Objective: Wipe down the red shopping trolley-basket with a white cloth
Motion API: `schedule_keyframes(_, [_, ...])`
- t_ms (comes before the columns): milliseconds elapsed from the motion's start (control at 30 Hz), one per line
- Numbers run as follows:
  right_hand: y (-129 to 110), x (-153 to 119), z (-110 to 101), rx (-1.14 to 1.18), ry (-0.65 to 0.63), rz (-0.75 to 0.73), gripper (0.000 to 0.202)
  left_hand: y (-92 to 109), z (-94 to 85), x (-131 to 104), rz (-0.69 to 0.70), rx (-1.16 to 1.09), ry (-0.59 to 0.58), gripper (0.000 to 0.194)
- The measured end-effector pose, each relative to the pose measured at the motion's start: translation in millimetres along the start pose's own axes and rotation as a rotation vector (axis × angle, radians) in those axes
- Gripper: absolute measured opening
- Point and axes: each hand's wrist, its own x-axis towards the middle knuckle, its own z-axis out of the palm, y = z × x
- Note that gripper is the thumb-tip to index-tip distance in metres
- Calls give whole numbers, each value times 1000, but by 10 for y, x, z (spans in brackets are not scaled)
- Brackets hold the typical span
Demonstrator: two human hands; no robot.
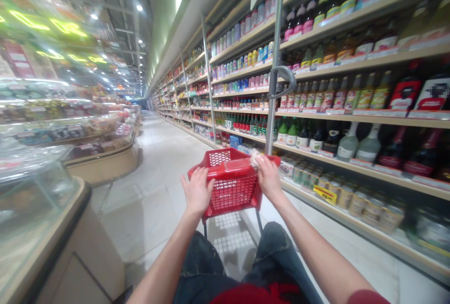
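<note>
A small red shopping cart [234, 193] with a mesh basket stands right in front of my legs. Its red handle [228, 169] runs crosswise near the middle of the head view. My left hand [197, 190] grips the handle's left end, fingers bent over the bar. At the other end, my right hand [268, 176] is closed on the handle too. A crumpled white tissue [255, 158] pokes out at the right hand's fingers, against the bar. The part of the basket behind the handle is partly hidden.
Long shelves of bottles and cans [323, 93] line the right side, with a metal post [272, 121] and a yellow price tag [325, 194]. On the left stand a glass-topped counter [38, 172] and a rounded display [105, 165]. A pale tiled aisle [158, 142] stretches ahead.
</note>
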Motion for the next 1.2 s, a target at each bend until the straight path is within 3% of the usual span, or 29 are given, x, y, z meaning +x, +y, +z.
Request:
schedule_keyframes(67, [144,17,-61,-36,44,68,40,4,8,-4,2,-3,0,35])
schedule_keyframes(133, [109,10,-65,-39,44,62,40,12,16,-5,0,-6,1,35])
schedule_keyframes(300, [-480,-64,124,53,-46,-159,43,14,13,2,1,7,-4,35])
schedule_keyframes(400, [-640,-72,193,87,-79,-240,45,-2,-9,3,8,14,-12,35])
schedule_keyframes(667, [18,31,4,-7,50,72,43,-15,1,-13,-6,1,0,35])
schedule_keyframes(767, [-68,19,29,22,41,39,44,-4,9,-9,-8,1,6,34])
schedule_keyframes(933, [-610,-68,158,102,-78,-186,46,-19,8,2,-1,4,1,36])
schedule_keyframes(1000, [-711,-82,173,108,-115,-233,47,-30,6,5,0,4,-2,36])
schedule_keyframes(1067, [-658,-74,151,100,-120,-220,48,-34,3,7,0,2,-6,36])
schedule_keyframes(1200, [-228,-4,41,35,-50,-42,46,-25,4,3,-5,-8,-6,35])
